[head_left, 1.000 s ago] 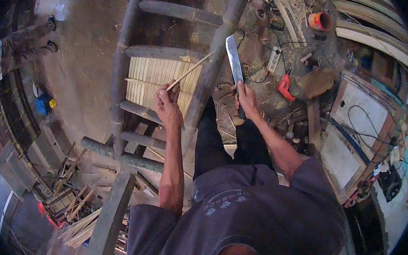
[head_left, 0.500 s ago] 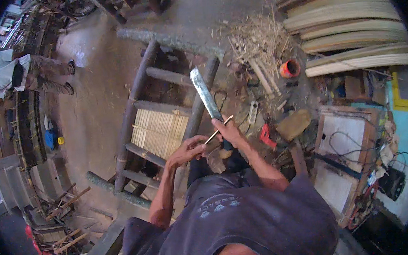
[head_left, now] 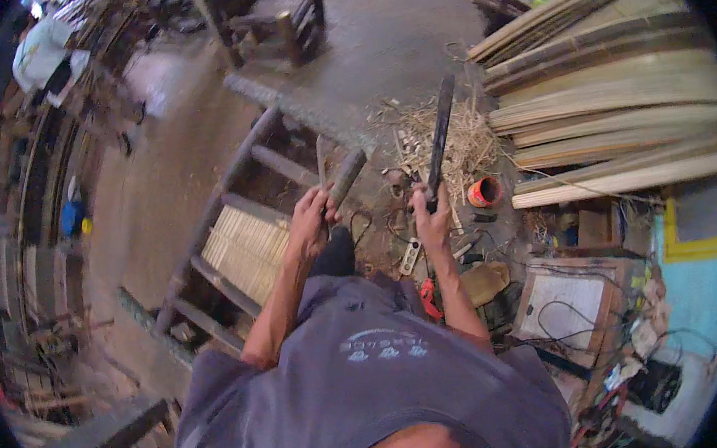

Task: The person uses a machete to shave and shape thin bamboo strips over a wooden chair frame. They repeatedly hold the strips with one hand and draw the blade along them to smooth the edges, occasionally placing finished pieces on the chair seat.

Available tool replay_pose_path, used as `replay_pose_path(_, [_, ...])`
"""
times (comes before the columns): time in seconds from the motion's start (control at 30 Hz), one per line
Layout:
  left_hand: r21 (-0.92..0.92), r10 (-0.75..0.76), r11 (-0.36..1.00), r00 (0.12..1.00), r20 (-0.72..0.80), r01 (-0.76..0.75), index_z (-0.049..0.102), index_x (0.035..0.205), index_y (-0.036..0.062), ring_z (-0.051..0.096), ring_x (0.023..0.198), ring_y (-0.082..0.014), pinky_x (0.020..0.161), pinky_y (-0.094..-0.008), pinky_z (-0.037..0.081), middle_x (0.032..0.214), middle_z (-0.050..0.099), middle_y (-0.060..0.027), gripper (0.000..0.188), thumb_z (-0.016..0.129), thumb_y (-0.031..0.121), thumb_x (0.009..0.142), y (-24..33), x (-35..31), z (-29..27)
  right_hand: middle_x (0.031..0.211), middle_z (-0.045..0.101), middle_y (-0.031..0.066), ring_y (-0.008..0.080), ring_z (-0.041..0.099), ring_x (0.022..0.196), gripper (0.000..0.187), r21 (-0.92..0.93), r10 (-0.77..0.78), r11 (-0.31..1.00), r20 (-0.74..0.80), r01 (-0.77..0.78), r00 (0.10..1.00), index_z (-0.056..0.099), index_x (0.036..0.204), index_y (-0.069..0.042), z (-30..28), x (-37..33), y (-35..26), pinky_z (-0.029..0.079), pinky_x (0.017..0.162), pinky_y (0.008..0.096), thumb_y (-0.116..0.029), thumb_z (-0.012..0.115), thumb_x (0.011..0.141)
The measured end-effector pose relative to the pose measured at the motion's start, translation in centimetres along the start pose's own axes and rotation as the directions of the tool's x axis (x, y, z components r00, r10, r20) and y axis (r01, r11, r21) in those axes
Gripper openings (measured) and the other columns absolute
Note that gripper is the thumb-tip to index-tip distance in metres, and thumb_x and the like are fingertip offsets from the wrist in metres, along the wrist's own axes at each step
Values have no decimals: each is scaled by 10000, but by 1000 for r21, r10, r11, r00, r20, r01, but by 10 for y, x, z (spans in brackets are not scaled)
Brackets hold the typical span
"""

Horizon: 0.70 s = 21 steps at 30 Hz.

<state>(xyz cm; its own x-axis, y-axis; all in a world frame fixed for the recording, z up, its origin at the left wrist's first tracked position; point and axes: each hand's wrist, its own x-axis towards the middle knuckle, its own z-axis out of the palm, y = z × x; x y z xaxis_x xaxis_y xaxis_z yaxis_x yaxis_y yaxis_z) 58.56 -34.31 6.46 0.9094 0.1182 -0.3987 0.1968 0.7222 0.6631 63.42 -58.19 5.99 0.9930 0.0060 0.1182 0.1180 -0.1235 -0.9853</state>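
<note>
My right hand (head_left: 431, 208) is closed round the handle of a machete (head_left: 442, 133), whose long dark blade points away from me, tipped slightly right. In my left hand (head_left: 313, 211) is a thin strip of wood or bamboo (head_left: 321, 161), standing up out of the closed fingers. Right beside that hand is the end of a dark round post belonging to a wooden frame (head_left: 240, 167), with crossbars and a panel of pale slats (head_left: 246, 245). My two hands are well apart, and the blade touches neither the strip nor the frame.
Pale shavings (head_left: 453, 136) lie in a heap on the floor near an orange can (head_left: 484, 192). Long bundles of split strips (head_left: 602, 112) are stacked at right. A power strip (head_left: 410, 256) and a wooden box (head_left: 574, 291) lie closer. Another person (head_left: 46, 59) is at far left.
My hands have moved apart and forward. The machete has swung to the right, away from the strip, and the strip has turned from slanting to nearly upright. My view has shifted too.
</note>
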Motion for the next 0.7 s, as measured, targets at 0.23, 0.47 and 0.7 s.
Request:
replay_pose_path(0.23, [-76, 80, 994, 996, 37, -77, 440, 1344, 7, 430, 583, -88, 571, -264, 456, 769, 473, -11, 358, 478, 175, 1031, 24, 49, 32, 852, 666, 133, 207, 650, 730, 502, -317, -94, 939, 130, 132, 987, 516, 1379, -80, 22, 80, -27, 511, 682, 338, -105, 581, 882])
replay_pose_path(0.47, [-153, 15, 988, 999, -32, -20, 439, 1353, 19, 391, 535, -66, 476, -221, 389, 728, 457, -7, 357, 465, 179, 1034, 38, 147, 67, 1038, 714, 113, 293, 699, 903, 467, -524, -185, 766, 375, 372, 908, 642, 1255, -195, 44, 218, -9, 547, 773, 367, -143, 675, 792])
replay_pose_path(0.7, [-119, -52, 992, 989, -139, 36, 449, 1385, 50, 372, 543, -61, 452, -203, 342, 736, 469, -4, 383, 493, 163, 1022, 48, 236, 119, 874, 698, 110, 325, 681, 790, 288, -577, -10, 699, 583, 423, 812, 707, 1019, -167, 64, 313, 16, 537, 671, 413, -237, 682, 740])
